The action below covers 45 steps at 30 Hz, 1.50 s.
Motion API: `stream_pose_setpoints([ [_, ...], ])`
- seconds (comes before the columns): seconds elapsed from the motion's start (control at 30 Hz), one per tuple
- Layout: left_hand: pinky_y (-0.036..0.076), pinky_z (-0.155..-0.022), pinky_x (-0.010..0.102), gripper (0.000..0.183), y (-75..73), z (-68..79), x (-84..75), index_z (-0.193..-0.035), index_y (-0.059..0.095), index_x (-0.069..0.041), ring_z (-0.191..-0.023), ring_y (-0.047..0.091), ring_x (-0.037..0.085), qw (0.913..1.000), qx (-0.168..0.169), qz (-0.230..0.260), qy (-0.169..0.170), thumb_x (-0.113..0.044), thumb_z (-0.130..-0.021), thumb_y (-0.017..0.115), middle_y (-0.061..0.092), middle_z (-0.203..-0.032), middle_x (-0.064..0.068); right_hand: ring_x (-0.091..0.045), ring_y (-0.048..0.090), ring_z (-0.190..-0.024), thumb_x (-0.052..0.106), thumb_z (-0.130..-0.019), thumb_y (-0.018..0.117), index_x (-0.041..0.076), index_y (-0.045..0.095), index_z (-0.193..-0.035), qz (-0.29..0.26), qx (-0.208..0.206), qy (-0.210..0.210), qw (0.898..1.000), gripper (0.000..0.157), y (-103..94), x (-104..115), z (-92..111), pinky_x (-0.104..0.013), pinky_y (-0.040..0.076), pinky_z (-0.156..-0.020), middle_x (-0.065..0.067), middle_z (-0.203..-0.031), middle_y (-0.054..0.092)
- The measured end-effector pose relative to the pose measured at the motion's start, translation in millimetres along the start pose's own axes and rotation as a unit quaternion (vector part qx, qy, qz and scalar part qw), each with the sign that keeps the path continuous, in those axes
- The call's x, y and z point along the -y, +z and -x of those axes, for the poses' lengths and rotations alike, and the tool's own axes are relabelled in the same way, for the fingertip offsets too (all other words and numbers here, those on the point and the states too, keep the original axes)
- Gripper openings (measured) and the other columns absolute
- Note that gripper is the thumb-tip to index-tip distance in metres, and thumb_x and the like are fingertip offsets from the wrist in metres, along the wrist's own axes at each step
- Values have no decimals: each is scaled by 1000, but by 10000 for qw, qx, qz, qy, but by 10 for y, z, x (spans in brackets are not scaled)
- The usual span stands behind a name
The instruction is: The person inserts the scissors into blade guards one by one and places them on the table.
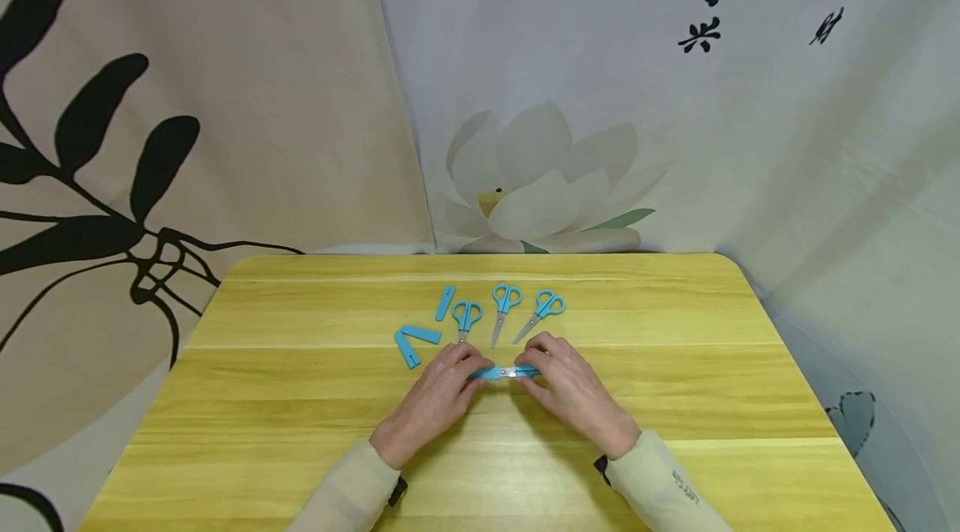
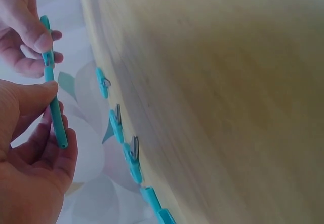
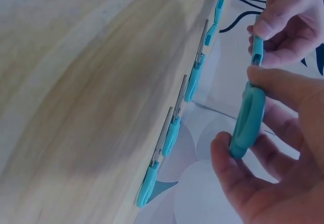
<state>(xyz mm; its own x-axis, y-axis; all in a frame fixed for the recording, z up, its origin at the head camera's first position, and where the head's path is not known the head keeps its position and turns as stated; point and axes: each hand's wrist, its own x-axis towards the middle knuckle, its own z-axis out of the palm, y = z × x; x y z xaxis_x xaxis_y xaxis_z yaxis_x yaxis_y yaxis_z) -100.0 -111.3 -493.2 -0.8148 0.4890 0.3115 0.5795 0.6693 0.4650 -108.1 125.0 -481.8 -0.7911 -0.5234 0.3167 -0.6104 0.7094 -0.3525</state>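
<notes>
Near the middle of the table, my right hand [image 1: 573, 390] grips the blue handles [image 3: 249, 117] of a small pair of scissors. My left hand [image 1: 438, 394] pinches a slim blue blade cover [image 2: 58, 122] between thumb and fingers. Cover and scissors lie in one line, the cover over most of the blades, with a short metal part around the pivot [image 1: 507, 372] showing between the hands. Beyond them on the table lie three more blue-handled scissors: one on the left [image 1: 467, 313], one in the middle [image 1: 507, 297] and one on the right [image 1: 550, 303], their blades bare.
Left of the scissors are three loose blue blade covers: an upper one [image 1: 445, 303] apart, and two more, one slanting [image 1: 422, 334] and one lower [image 1: 407, 350], set in a V. The wooden table [image 1: 675, 307] ends at a printed curtain [image 1: 570, 57].
</notes>
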Motion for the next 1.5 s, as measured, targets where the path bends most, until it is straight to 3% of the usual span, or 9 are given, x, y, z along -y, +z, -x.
stream_pose_setpoints([
  [0.6,55,-82,31,16,44,-63,-2,-112,75,-9,-98,58,16,9994,-231,-147,230,-5,-97,73,65,-108,1,-16,67,-92,14,-85,88,10,77,-102,10,-209,-88,9997,20,18,-15,-43,-31,59,-78,0,-109,68],
  [1.5,54,-84,28,15,37,-132,-62,-110,74,-6,-98,57,16,9987,-198,-289,381,-2,-95,74,63,-106,2,-15,69,-86,15,-83,90,6,75,-97,116,-511,-49,9986,22,33,14,-28,-29,59,-71,-4,-106,68],
])
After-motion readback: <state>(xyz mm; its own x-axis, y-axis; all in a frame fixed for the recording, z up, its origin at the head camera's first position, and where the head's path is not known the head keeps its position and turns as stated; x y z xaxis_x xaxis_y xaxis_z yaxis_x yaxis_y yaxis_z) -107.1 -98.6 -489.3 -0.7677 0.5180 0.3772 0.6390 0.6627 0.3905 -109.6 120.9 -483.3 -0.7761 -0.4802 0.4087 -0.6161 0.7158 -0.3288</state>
